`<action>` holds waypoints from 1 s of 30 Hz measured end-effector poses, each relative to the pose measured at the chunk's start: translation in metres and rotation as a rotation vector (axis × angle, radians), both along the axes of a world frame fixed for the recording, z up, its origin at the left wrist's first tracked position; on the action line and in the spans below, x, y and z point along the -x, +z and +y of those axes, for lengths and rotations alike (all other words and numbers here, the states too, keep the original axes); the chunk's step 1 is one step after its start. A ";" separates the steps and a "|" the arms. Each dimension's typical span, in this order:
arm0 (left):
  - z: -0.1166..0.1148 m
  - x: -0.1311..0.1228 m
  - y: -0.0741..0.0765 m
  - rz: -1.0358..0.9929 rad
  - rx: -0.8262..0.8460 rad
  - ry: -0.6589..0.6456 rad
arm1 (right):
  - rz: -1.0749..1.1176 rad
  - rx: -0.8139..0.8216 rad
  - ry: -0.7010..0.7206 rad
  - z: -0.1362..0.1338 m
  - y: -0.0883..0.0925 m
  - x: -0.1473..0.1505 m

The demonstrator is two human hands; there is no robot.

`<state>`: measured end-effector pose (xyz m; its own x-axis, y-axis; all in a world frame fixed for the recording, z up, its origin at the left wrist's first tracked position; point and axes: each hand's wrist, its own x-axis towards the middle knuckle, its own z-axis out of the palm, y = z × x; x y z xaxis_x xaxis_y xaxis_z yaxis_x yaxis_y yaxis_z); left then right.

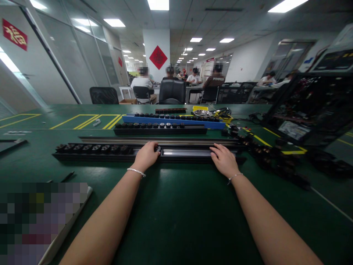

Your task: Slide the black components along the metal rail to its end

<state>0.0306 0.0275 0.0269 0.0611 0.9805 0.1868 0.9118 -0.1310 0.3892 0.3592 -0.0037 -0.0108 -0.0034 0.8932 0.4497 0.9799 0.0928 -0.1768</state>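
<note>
A long black rail lies crosswise on the green table in front of me. Small black parts with pale round tops sit in a row along its left stretch. My left hand is closed around one more such black part at the rail's middle; the fingers partly hide it. Toward the right end, my right hand rests its outstretched fingertips on the rail and grips nothing visible. Between the hands the channel shows a shiny bare strip. Right behind lies a second long rail.
Farther back are a shorter filled rail, a blue rail and a metal dish. Loose black parts are heaped at right, near a dark rack. A blurred-out flat item lies front left. Several people sit beyond the table.
</note>
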 end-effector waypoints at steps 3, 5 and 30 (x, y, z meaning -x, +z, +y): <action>-0.001 -0.002 0.001 0.003 0.006 0.004 | 0.000 -0.001 0.002 -0.001 0.001 0.000; -0.002 -0.005 0.001 0.003 0.000 0.001 | 0.003 0.002 0.003 -0.002 0.002 0.001; -0.006 -0.013 0.004 0.108 0.122 0.031 | 0.000 -0.007 0.013 0.000 -0.001 -0.002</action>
